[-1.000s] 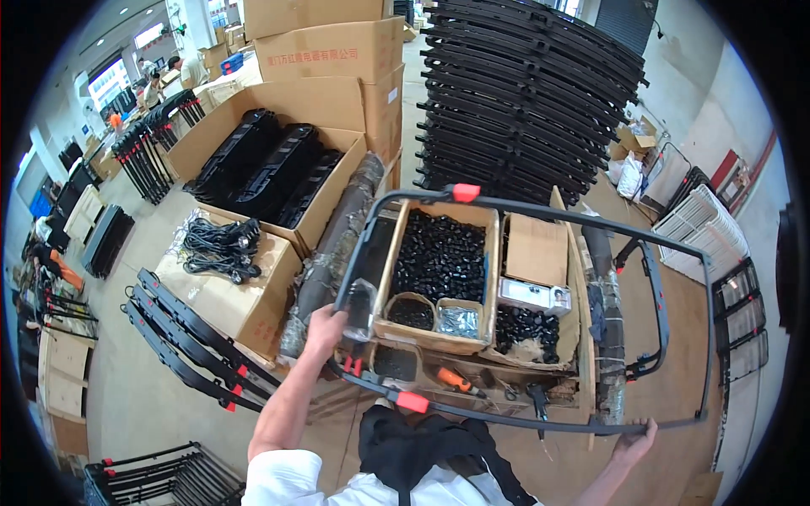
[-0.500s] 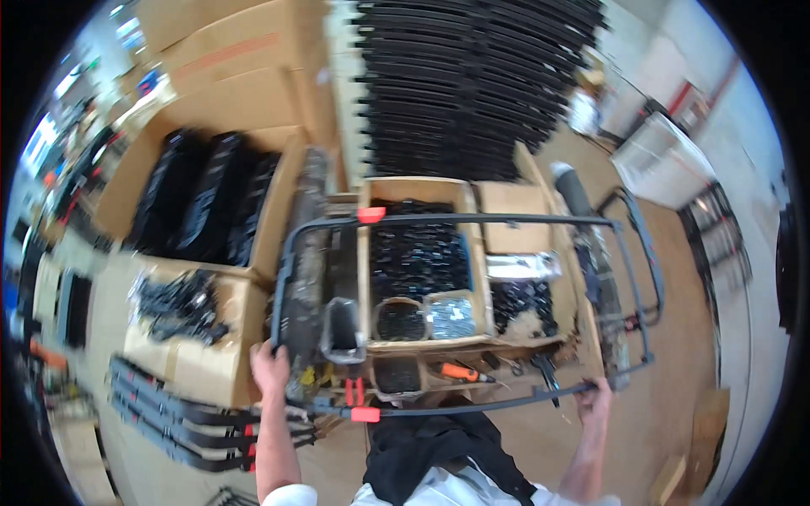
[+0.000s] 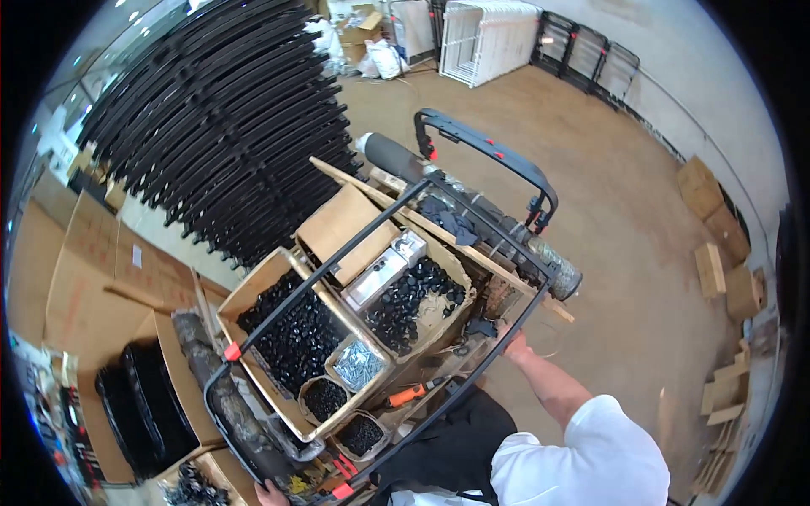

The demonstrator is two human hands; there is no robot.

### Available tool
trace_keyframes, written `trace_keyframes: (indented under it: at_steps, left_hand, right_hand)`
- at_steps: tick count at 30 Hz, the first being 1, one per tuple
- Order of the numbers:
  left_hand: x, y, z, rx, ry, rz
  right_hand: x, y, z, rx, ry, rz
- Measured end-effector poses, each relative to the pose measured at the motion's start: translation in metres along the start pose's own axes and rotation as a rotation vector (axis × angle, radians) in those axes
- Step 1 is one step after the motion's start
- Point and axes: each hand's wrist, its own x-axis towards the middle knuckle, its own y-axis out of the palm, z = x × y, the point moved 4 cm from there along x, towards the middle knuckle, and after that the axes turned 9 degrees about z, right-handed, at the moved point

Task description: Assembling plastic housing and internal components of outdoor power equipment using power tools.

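A black tubular frame with red fittings is held over a workbench of parts boxes, tilted across the view. My left hand is closed on its lower left corner, partly cut off by the lower edge. My right hand grips the near bar, its fingertips partly hidden behind the tube. From the frame's far right side, a curved black handle section with red clips sticks out. Under the frame lie an orange-handled tool and, beside my right hand, a black tool.
Cardboard boxes hold black plastic parts, silvery screws and small dark pieces. Padded rolls flank the bench. A tall stack of black bars stands behind; white racks and cartons line the wall.
My view has swung to the right, so the bench and frame now appear slanted and more floor shows. Both hands keep their hold on the frame.
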Motion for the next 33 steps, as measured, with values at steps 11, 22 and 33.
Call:
trace_keyframes:
  at_steps: [11, 22, 33]
  left_hand:
    - [-0.002, -0.008, -0.102, 0.217, -0.2, 0.073]
    - [-0.013, 0.147, -0.467, -0.623, 0.39, 0.292]
    - [-0.268, 0.268, -0.792, -0.793, 0.933, 1.316]
  right_hand:
    - [0.076, 0.034, -0.014, -0.324, -0.251, 0.08]
    - [-0.134, -0.094, -0.088, 0.068, -0.01, 0.305]
    - [-0.203, -0.311, -0.092, 0.314, 0.274, 0.161]
